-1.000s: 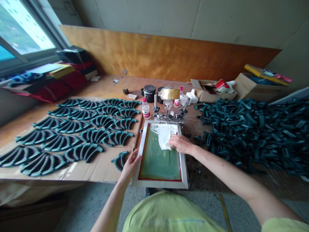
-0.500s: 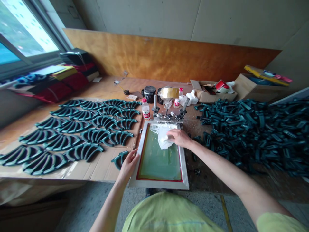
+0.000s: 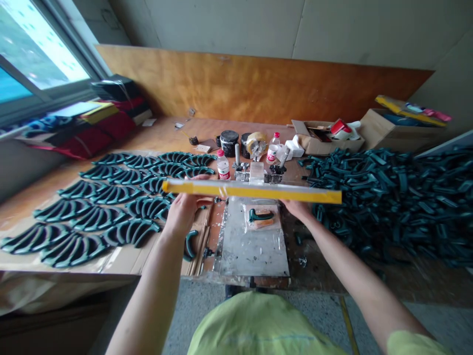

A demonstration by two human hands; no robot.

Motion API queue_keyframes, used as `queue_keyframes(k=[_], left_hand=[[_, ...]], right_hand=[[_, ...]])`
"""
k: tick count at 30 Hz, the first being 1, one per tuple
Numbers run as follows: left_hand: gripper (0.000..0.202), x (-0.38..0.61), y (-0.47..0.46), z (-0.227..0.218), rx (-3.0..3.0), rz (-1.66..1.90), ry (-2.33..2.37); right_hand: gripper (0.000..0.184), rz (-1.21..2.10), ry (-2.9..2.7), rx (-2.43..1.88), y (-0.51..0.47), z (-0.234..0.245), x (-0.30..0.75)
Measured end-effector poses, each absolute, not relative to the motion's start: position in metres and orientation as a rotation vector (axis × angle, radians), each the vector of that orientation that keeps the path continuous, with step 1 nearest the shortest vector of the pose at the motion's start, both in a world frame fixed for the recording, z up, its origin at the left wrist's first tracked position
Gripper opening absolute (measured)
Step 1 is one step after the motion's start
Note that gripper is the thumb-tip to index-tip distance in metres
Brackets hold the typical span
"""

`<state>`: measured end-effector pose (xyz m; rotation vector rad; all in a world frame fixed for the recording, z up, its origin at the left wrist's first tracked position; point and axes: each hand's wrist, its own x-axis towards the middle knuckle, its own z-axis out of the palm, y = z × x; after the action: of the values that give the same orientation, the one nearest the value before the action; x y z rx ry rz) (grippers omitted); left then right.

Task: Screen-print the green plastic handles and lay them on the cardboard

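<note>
A screen-printing frame (image 3: 251, 191) is tilted up and seen edge-on, with yellow tape along its near edge. My left hand (image 3: 184, 209) is closed round its left part, fingertips showing above the edge and the thumb below. My right hand (image 3: 295, 208) is beneath the frame's right half; its fingers are hidden behind the edge. Under the frame lies a grey metal base plate (image 3: 251, 254). On it, a dark green curved handle-like part (image 3: 260, 215) sits in a pale holder (image 3: 263, 224). Hinge clamps (image 3: 275, 175) stand behind, with a pale block (image 3: 257, 172) between them.
Rows of green curved parts (image 3: 107, 217) lie on cardboard at left. A heap of similar parts (image 3: 373, 197) covers the right. Behind are a red-capped bottle (image 3: 223, 166), a black tub (image 3: 229, 143), a tape roll (image 3: 256, 144) and an open carton (image 3: 332, 145).
The frame has swung up from flat, uncovering the base plate and the green part. My left hand has moved up with it. My right hand has left the white-smeared mesh and moved right.
</note>
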<state>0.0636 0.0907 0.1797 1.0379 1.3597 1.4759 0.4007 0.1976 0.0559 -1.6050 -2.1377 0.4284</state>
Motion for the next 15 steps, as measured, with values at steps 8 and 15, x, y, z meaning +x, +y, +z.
queue_keyframes(k=[8, 15], left_hand=[[0.053, 0.093, 0.094, 0.154, 0.768, 1.491, 1.296], [0.041, 0.131, 0.007, 0.054, 0.346, 0.928, 1.218]], right_hand=[[0.013, 0.441, -2.388, -1.360, 0.141, 0.030, 0.360], [0.019, 0.474, -2.508, -0.852, 0.062, 0.055, 0.307]])
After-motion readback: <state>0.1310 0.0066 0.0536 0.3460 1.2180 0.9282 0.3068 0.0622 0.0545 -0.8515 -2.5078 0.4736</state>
